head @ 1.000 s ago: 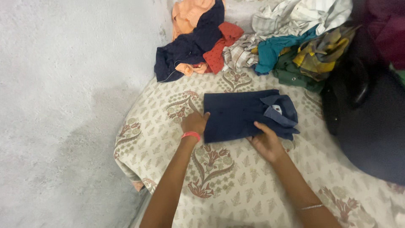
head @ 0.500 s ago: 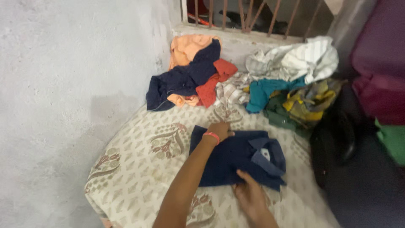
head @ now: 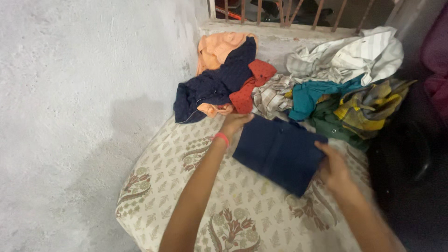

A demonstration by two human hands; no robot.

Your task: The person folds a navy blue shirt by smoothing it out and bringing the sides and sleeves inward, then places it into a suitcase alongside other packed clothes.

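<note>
Navy folded shirt (head: 280, 151), flat rect., tilted, betw. both hands.

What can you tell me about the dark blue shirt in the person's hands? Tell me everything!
The dark blue shirt is folded into a flat, tilted rectangle of soft-looking cloth, with its plain side showing. The left hand holds its far corner and the right hand grips its right edge. It sits just above the patterned bedsheet, close to the pile of unfolded clothes. Whether it touches the sheet is unclear.
</note>
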